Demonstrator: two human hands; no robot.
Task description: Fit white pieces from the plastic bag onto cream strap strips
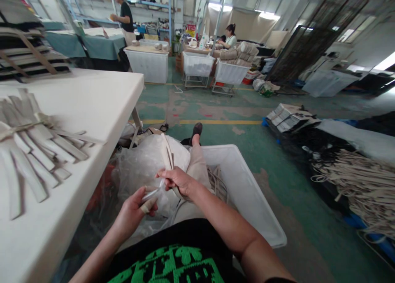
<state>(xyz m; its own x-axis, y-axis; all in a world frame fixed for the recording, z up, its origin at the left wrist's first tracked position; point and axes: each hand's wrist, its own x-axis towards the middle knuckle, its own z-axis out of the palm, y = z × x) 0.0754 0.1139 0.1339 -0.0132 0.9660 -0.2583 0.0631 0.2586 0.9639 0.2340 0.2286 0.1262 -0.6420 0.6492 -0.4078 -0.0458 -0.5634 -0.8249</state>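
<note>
In front of my lap, my right hand (177, 181) is closed round some beige fabric straps (167, 153), whose ends stand up above the fist. Just to its left, my left hand (135, 211) is closed too, with pale tape round one finger. A thin whitish piece (150, 195) lies between its fingers and reaches toward my right hand; blur hides what it is. Beneath both hands, a clear plastic bag (132, 167) with white contents lies against my leg. Beside my leg, a white plastic bin (245, 188) holds more straps (217, 180).
A white table (101, 85) on my left carries a tied bundle of straps (40, 139). Long straps (361, 184) lie piled at the right, near stacked bundles (288, 117). Two people work at the back, behind white carts (197, 64).
</note>
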